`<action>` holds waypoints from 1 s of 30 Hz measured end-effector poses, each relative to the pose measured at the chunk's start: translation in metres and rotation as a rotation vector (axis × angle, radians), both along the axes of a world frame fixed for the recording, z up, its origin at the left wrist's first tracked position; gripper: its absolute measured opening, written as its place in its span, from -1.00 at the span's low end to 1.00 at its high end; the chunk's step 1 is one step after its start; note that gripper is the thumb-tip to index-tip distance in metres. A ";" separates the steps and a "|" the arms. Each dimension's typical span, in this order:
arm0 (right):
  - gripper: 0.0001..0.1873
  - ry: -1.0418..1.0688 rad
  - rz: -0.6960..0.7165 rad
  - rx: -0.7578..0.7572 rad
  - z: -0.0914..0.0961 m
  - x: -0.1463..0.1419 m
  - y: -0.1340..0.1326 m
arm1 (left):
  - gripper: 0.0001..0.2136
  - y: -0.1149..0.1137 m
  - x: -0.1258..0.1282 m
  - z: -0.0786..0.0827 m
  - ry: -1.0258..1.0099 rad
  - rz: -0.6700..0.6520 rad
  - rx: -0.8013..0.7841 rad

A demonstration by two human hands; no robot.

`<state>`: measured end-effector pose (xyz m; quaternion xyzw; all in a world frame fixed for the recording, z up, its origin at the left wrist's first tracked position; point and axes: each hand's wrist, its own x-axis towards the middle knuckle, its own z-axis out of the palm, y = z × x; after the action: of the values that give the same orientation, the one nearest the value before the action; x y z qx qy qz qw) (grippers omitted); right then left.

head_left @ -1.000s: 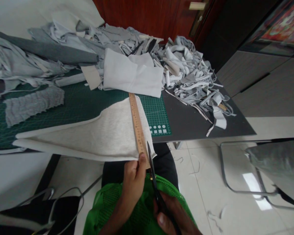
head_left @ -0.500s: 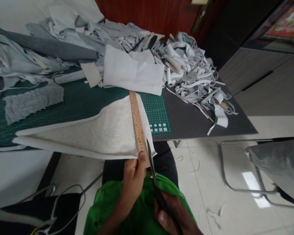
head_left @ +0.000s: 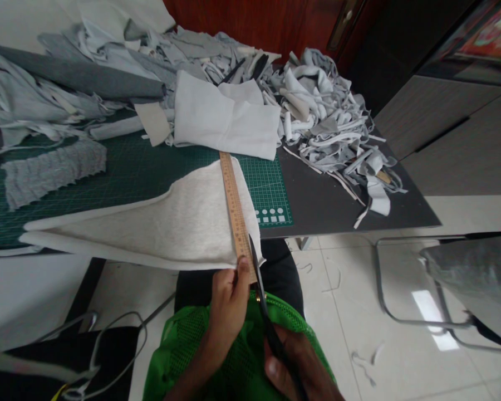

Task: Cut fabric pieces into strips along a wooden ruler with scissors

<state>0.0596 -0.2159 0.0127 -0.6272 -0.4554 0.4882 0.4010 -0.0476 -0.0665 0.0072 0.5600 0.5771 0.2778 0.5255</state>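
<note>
A pale grey piece of fabric (head_left: 192, 217) lies across the green cutting mat, its right end hanging past the table's front edge. Across that end rests a wooden ruler (head_left: 232, 209). My left hand (head_left: 229, 289) is closed on the ruler's near end and the fabric edge, thumb on top. In my right hand (head_left: 294, 362) is a pair of black scissors (head_left: 261, 295), gripped by the handles. Their blades point away from me along the ruler's right side, over the fabric's end. The fingers inside the handles are partly hidden.
A folded white fabric (head_left: 227, 120) lies behind the ruler on the cutting mat (head_left: 271, 189). Grey scraps (head_left: 329, 122) are heaped at the right back, more fabric (head_left: 100, 72) at the left back. A ribbed grey strip (head_left: 56, 170) lies left. A metal-framed chair (head_left: 421, 323) stands right.
The view has shifted very slightly. Both hands, the scissors, the ruler and the fabric keep almost the same places.
</note>
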 end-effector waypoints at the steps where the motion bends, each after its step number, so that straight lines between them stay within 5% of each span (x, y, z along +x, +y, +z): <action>1: -0.57 -0.005 -0.013 -0.012 0.000 0.000 -0.001 | -0.38 0.000 0.000 0.000 -0.004 0.012 -0.013; 21: -0.48 0.164 0.025 -0.161 0.014 -0.003 0.009 | -0.41 -0.002 0.000 0.000 -0.014 -0.010 -0.025; 30: -0.48 0.174 -0.008 -0.117 0.006 -0.005 0.006 | -0.42 -0.003 0.000 0.002 -0.001 0.020 -0.083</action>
<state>0.0542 -0.2102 0.0183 -0.6066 -0.3869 0.5651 0.4037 -0.0475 -0.0692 0.0089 0.5317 0.5933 0.2592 0.5459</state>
